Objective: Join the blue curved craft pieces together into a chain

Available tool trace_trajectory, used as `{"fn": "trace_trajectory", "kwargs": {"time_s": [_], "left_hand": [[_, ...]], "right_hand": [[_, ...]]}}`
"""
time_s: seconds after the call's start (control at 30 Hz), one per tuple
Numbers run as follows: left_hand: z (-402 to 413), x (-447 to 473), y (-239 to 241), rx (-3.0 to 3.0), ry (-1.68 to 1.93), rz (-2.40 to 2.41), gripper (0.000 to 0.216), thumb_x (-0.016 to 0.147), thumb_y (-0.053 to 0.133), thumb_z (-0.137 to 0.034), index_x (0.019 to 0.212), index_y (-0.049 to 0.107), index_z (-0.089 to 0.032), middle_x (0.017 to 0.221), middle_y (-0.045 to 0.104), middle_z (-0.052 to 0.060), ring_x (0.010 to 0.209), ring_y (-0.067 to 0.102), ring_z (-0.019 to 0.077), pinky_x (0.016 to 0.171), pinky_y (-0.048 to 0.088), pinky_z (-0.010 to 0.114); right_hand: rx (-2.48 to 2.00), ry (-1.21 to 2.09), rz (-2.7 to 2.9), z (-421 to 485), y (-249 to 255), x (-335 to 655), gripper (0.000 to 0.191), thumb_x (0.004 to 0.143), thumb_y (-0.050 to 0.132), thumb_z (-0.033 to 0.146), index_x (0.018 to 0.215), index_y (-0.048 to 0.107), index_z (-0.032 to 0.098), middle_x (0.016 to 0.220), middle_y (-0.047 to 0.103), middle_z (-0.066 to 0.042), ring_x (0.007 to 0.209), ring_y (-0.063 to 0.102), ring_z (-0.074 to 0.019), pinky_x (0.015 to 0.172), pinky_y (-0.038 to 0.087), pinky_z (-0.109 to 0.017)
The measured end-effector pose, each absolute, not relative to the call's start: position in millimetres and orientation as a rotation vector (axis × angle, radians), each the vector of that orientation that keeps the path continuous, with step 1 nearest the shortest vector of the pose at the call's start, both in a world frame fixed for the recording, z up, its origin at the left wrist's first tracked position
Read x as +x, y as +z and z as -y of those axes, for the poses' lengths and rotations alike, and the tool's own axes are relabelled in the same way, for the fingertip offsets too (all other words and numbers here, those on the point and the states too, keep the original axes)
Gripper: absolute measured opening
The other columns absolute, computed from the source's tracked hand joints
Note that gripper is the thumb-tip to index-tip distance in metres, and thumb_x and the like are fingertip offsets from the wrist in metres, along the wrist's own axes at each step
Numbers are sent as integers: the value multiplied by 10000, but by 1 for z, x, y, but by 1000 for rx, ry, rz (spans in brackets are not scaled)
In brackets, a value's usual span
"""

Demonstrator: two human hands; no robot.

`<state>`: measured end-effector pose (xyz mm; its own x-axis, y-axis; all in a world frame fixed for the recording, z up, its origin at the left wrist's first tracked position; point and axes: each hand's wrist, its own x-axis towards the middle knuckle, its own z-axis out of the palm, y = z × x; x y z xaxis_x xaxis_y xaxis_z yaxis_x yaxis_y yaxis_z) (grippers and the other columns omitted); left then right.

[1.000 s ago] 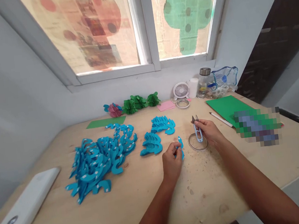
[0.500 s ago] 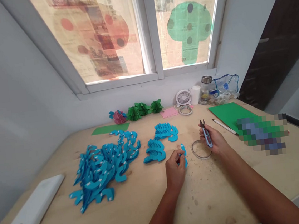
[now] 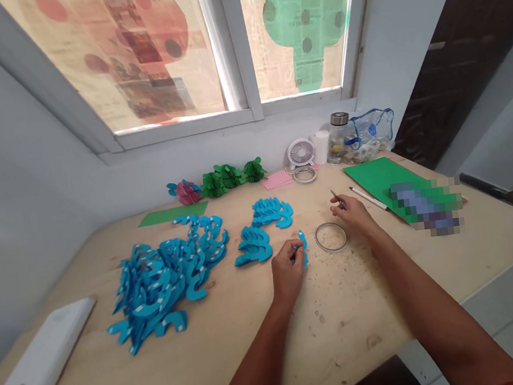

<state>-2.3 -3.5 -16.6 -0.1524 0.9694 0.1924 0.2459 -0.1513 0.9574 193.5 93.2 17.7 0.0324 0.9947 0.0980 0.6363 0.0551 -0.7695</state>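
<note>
Pinching a curved blue paper piece (image 3: 302, 236) between its fingertips, the left hand (image 3: 288, 268) rested left of the wire ring (image 3: 332, 251). The right hand (image 3: 354, 214) gripped the snips (image 3: 338, 198) beyond the ring's right side; they stood nearly edge-on, partly hidden by the fingers, so whether their blades were parted could not be told. Nearer the body than the ring, the surface (image 3: 355, 292), dotted with specks, gave open room up to its near edge, which ran slantwise to a rounded corner far right of the ring. Left of the ring, room was tighter: two small blue stacks (image 3: 256, 245) lay past the left hand, and a large blue heap (image 3: 160, 284) farther left. Right of the ring, a white pen (image 3: 368, 198) and a green board (image 3: 375, 176) bounded the space; beyond it were pink slips (image 3: 277, 179) and a small fan (image 3: 301, 151).

Half a second earlier, the snips had shown broadside with parted blades, and the right hand had overlapped the ring's right rim. Now the whole ring showed clear of both hands. The left hand's pinch matched that earlier frame.
</note>
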Motion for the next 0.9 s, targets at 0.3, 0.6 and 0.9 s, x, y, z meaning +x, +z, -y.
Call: {"fn": "trace_trajectory", "kwargs": {"time_s": [0.3, 0.6, 0.9], "left_hand": [[8, -4, -8, 1643, 1255, -1875, 70, 709, 589, -250, 707, 652, -221, 453, 480, -36, 457, 435, 121, 506, 239, 223], [10, -6, -10, 1661, 1449, -1782, 164, 791, 490, -264, 836, 625, -182, 721, 634, 24, 625, 569, 131, 584, 421, 234], [9, 4, -12, 1274, 1528, -1329, 384, 766, 571, -330, 1111, 515, -172, 609, 580, -34, 443, 490, 70, 445, 394, 178]], "right_hand": [[-1813, 382, 2432, -88, 24, 195, 178, 713, 556, 242, 868, 614, 176, 879, 668, -89, 764, 574, -188, 552, 284, -240], [-1591, 441, 2339, -84, 25, 184, 144, 732, 537, 217, 850, 603, 168, 810, 658, -57, 732, 557, -158, 593, 317, -219], [-1242, 658, 2160, -70, 29, 161, 139, 727, 549, 238, 816, 621, 159, 700, 606, -7, 637, 509, -129, 580, 341, -222]]}}
